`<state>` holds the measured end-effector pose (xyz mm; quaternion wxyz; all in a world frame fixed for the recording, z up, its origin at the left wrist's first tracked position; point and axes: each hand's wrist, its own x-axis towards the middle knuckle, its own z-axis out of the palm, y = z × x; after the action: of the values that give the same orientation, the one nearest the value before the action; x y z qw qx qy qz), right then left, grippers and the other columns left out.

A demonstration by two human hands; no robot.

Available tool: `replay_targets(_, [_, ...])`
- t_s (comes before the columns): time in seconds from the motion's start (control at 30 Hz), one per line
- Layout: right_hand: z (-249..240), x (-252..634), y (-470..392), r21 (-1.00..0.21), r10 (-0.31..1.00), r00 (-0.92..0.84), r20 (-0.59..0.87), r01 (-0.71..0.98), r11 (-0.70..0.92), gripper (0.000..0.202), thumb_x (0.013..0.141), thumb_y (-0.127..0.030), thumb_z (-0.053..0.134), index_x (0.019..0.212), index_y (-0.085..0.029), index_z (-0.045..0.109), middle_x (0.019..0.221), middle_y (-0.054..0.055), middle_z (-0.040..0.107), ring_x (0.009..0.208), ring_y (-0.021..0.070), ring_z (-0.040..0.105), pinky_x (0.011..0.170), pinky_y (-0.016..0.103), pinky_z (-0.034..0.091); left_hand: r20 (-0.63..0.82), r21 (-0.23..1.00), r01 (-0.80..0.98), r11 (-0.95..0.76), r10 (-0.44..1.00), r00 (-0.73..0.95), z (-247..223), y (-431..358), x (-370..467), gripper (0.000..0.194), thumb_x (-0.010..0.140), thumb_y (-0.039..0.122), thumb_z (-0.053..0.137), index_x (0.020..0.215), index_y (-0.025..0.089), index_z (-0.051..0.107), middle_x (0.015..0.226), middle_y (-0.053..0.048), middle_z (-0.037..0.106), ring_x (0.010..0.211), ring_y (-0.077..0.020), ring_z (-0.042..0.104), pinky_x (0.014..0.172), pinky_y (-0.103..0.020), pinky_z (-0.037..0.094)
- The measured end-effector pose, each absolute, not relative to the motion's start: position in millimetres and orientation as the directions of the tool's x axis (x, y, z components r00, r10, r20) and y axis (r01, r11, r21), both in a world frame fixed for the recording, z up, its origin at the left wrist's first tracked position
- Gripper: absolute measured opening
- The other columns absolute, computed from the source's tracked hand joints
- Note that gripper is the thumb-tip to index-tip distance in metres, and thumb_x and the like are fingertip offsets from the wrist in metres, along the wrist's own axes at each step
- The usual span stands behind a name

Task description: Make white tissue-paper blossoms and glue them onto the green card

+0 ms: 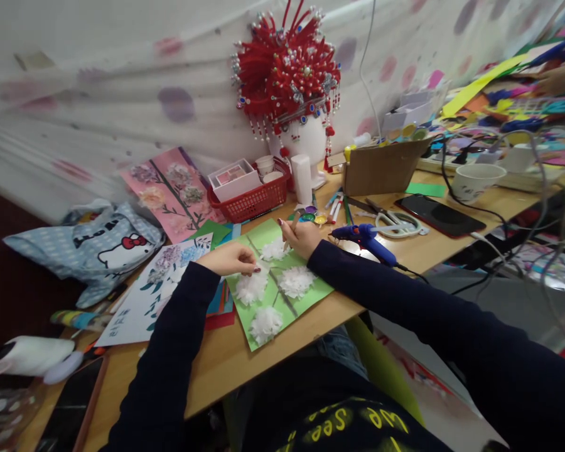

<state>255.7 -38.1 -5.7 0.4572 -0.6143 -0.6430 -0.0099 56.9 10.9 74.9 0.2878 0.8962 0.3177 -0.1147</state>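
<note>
Fingers [248,257] of the left hand [233,258] pinch nearly together at a white, ruffled, tissue-like flower [251,290] on the pale-green rectangular card [311,301], the right hand's [304,237] curl by its far edge, both holds unclear, and the navy cloth sleeve [334,267], dragging, could crush petals.

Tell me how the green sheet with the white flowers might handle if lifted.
The green sheet will probably flex or sag, as it looks thin. Its white flowers seem light for their bulk and easily crushed, judging by their ruffled petals. Lying flat, it is unlikely to roll.
</note>
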Motion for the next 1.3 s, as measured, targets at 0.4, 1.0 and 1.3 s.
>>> replay_targets(0.4, [-4, 255, -37, -0.585, 0.797, 0.205, 0.568, 0.782, 0.216, 0.051, 0.093, -0.041, 0.03, 0.055, -0.017, 0.056, 0.045, 0.002, 0.055, 0.045, 0.0102, 0.054, 0.05, 0.021, 0.033, -0.008, 0.437, 0.472, -0.766, 0.521, 0.854, 65, -1, 76, 0.016, 0.077, 0.028, 0.057, 0.076, 0.014, 0.065, 0.076, -0.003, 0.067, 0.072, -0.0141, 0.059, 0.072, -0.025, 0.043])
replay_targets(1.0, [-5, 256, -35, -0.628, 0.797, 0.246, 0.552, 0.751, 0.204, 0.055, 0.093, -0.046, 0.029, 0.057, -0.016, 0.059, 0.046, 0.001, 0.057, 0.048, 0.009, 0.055, 0.053, 0.02, 0.035, 0.208, 0.306, 0.51, -0.804, 0.58, 0.788, 46, -3, 86, 0.014, 0.073, 0.03, 0.061, 0.068, 0.019, 0.068, 0.082, -0.003, 0.069, 0.086, -0.0198, 0.058, 0.087, -0.036, 0.038])
replay_targets(1.3, [-5, 255, -34, -0.649, 0.797, 0.257, 0.547, 0.731, 0.21, 0.052, 0.093, -0.043, 0.03, 0.057, -0.016, 0.057, 0.045, 0.0, 0.055, 0.046, 0.0083, 0.053, 0.051, 0.019, 0.033, 0.097, 0.469, 0.474, -0.745, 0.577, 0.811, 43, 0, 88, 0.014, 0.07, 0.028, 0.061, 0.067, 0.017, 0.068, 0.075, -0.003, 0.069, 0.075, -0.0173, 0.061, 0.08, -0.03, 0.044])
